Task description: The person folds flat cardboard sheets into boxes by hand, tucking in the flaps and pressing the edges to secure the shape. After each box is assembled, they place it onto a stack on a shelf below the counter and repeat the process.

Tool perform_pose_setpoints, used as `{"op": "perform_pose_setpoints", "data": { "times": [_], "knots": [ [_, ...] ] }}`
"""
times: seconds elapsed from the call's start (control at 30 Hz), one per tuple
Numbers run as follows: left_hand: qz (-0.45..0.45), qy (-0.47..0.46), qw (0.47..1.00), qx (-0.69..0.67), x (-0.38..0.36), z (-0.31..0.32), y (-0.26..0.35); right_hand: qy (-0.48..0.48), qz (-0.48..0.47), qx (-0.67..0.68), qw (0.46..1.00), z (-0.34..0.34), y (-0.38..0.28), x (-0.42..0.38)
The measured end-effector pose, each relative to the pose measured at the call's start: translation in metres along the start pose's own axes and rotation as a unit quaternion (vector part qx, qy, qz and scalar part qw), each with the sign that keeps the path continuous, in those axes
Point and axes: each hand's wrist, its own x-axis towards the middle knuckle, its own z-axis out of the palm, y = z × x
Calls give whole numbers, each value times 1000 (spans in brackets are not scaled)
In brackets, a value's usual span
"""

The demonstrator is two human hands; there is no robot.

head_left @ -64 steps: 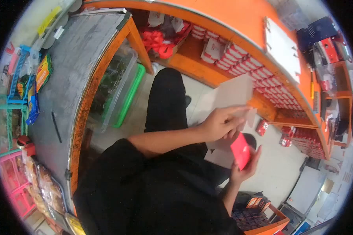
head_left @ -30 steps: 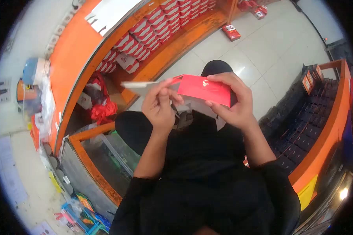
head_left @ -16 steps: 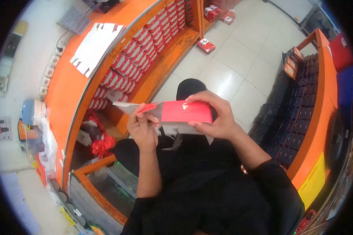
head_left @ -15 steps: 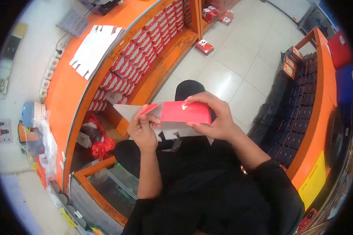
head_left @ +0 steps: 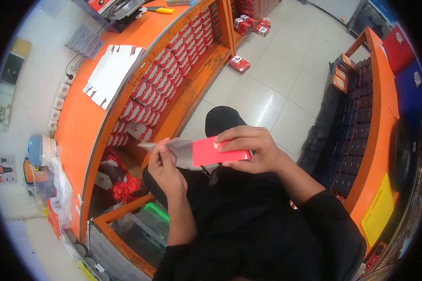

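The orange counter (head_left: 79, 117) curves round the person's left side, its shelves packed with rows of red and white boxes (head_left: 147, 91), and a stack of flat white card cutouts (head_left: 110, 75) lies on its top. Across the tiled floor (head_left: 276, 84) a second orange shelf unit (head_left: 375, 140) holds dark boxes (head_left: 356, 140). A few red boxes (head_left: 239, 63) sit loose on the floor by the counter's foot, and a clear plastic tub (head_left: 140, 229) stands low down beside the person's left knee.

The person sits in dark clothes with both hands raised over the lap. Between them is a red carton (head_left: 215, 153), part folded, its long axis running crosswise from one hand to the other. The right hand (head_left: 255, 150) closes over the red end, fingers curled across the top edge and thumb beneath. The left hand (head_left: 164, 164) pinches the pale grey flap (head_left: 171, 146) that sticks out of the carton's left end (the unprinted inside of the card, by the look of it). So the flap lies at the left fingertips, and the body lies to the right, under the right hand's grip.
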Motion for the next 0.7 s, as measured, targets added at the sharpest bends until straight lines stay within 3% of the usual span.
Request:
{"op": "perform_pose_setpoints", "data": {
  "times": [0.03, 0.07, 0.17, 0.23, 0.37, 0.43, 0.47, 0.5, 0.57, 0.7],
  "knots": [
    [1, 5, 1000, 4, 3, -1, -4, -2, -1, 6, 1000, 4, -1, 1],
    [144, -7, 978, 148, 6, -3, -8, 31, 24, -30, 999, 10, -2, 3],
    [299, -31, 917, 261, -1, 18, -11, 95, 67, -86, 989, 25, -11, 10],
    [321, -158, 892, 275, -7, 30, -9, 129, 91, -108, 981, 29, -10, 14],
    [220, -215, 926, 217, 3, 12, -10, 187, 189, 17, 964, 16, 3, 12],
    [90, -276, 943, 162, 10, 10, -4, 194, 343, 220, 892, 9, 3, 13],
    [107, -290, 933, 187, 11, 17, -3, 178, 287, 130, 932, 14, 11, 9],
    [105, -295, 931, 189, 8, 24, -6, 183, 289, 131, 931, 19, 14, 8],
    [111, -225, 943, 219, 1, 39, -11, 161, 256, -4, 953, 28, 14, 6],
    [95, -230, 929, 275, 0, 42, -13, 161, 251, 1, 954, 32, 21, -1]
  ]
}}
